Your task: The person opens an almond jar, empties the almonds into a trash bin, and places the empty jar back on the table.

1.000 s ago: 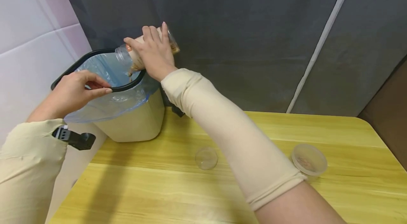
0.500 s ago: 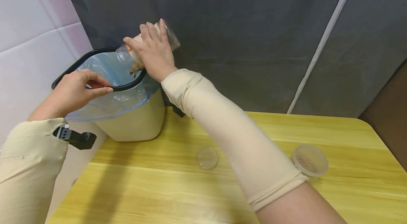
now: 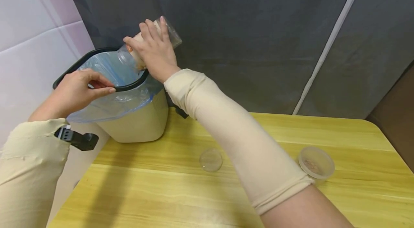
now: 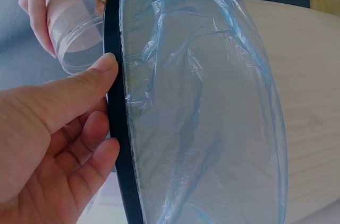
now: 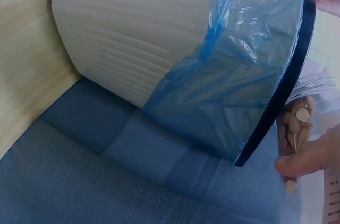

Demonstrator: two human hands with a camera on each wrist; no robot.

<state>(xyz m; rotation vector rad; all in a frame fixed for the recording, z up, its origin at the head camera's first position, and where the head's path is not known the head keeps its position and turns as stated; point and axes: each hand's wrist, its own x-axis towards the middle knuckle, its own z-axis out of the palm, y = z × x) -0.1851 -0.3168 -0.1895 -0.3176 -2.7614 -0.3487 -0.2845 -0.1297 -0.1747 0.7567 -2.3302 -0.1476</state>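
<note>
In the head view my right hand [image 3: 155,53] grips a clear plastic jar [image 3: 174,37] with a pale label. The jar is tilted, its open mouth pointing down and left over the waste bin [image 3: 136,127]. Small brown pieces [image 5: 297,120] lie along the jar's lower side near the mouth in the right wrist view; their kind is unclear. My left hand [image 3: 76,89] pinches the bin's black rim [image 4: 112,38] between thumb and fingers. A blue plastic bag [image 4: 196,96] lines the bin and hangs over the outside of that rim. The bin's bottom is hidden.
A clear round disc [image 3: 211,160] lies on the wooden table [image 3: 161,188]. To its right stands a round translucent tub [image 3: 326,165] with some pinkish-brown contents. A dark grey curtain [image 3: 242,41] hangs behind, and a pale wall [image 3: 32,23] rises on the left.
The jar's base has risen a little, tilting it more steeply. Brown pieces have left the base end, and fewer show at the mouth. My left hand keeps its hold on the rim.
</note>
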